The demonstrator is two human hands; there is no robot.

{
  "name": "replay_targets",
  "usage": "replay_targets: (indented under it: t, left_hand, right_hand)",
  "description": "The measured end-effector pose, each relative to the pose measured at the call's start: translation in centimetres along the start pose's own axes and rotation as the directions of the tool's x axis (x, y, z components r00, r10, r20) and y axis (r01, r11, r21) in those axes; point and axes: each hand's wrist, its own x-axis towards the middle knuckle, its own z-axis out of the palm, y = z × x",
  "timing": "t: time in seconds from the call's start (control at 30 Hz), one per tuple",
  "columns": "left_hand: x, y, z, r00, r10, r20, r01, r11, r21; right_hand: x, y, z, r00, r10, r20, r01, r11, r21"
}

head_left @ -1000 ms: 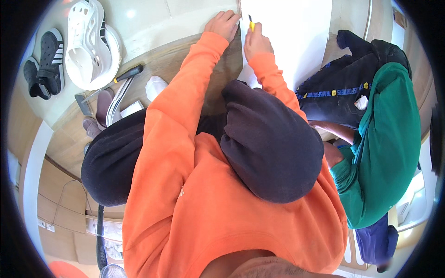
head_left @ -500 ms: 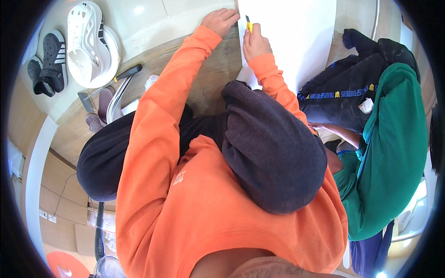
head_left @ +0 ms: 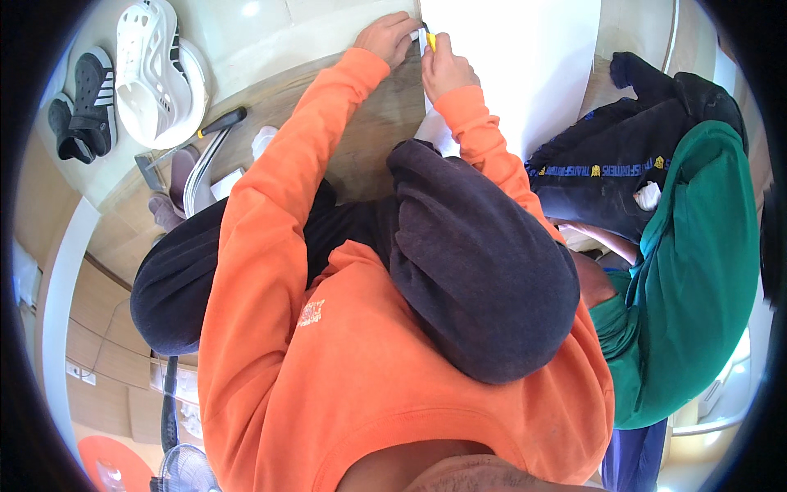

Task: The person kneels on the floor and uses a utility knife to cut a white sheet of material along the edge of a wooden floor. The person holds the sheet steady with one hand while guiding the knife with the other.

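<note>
My right hand (head_left: pixel 448 69) is closed around a yellow utility knife (head_left: pixel 431 40), its dark tip at the left edge of a large white sheet (head_left: pixel 516 70). The sheet lies on the floor in front of me and runs past the upper border. Just left of that edge is my left hand (head_left: pixel 388 38), fingers bent together over a small white piece (head_left: pixel 416 35) close to the knife tip. Whether this piece is part of the sheet I cannot tell.
On the left lie a tool with a black and yellow handle (head_left: pixel 223 121), dark clogs (head_left: pixel 93 107), white shoes (head_left: pixel 146 74) and brownish shoes (head_left: pixel 182 176). A person with a green sleeve (head_left: pixel 697 271) sits close on the right. A fan (head_left: pixel 187 471) stands at lower left.
My right hand has shifted slightly left and up, bringing the knife to the sheet's left edge. A small white piece now shows at my left fingers.
</note>
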Motion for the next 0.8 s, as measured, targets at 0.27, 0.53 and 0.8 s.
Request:
replay_targets:
  t: [0.27, 0.53, 0.8]
  left_hand:
    - [0.0, 0.5, 0.7, 0.977, -0.209, 0.038, 0.21, 0.978, -0.012]
    - [-0.3, 1.8, 0.6, 0.951, -0.311, 0.009, 0.311, 0.95, -0.017]
    - [-0.6, 2.5, 0.5, 0.964, -0.247, -0.1, 0.249, 0.969, 0.001]
  right_hand:
    - [-0.1, -0.9, 0.2, 0.999, 0.048, -0.004, -0.048, 0.997, -0.065]
    - [0.1, -1.5, -0.3, 0.994, 0.098, 0.054, -0.095, 0.993, -0.069]
    - [0.4, -1.5, -0.5, 0.988, 0.111, 0.111, -0.107, 0.993, -0.043]
